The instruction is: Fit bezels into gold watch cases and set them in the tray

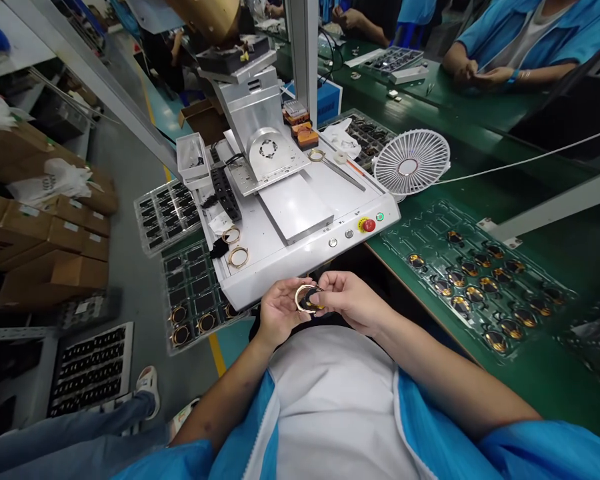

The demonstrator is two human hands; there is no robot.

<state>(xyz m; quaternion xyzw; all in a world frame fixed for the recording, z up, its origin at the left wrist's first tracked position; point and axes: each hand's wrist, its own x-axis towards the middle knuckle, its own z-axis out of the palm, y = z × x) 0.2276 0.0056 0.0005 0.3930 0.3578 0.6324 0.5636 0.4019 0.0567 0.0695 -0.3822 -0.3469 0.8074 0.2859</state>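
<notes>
My left hand (pixel 283 308) is closed on the edge of a gold watch-case ring (pixel 300 298), held up in front of my shirt. From the other side, my right hand (pixel 347 300) pinches a dark round part with an amber patch (pixel 316 298), which sits against the ring. Fingers cover much of it, so I cannot tell whether the two are joined. Beyond my hands stands a white machine (pixel 280 267) with a metal fixture (pixel 267 150). Two gold rings (pixel 239 257) lie on the machine's left side.
A clear tray of round dark-and-amber parts (pixel 489 285) lies on the green table at right. Left of the machine, another tray (pixel 195 273) holds several rings. A red stop button (pixel 369 225) marks the machine's front. A white fan (pixel 411 163), tweezers (pixel 347 175) and co-workers are farther back.
</notes>
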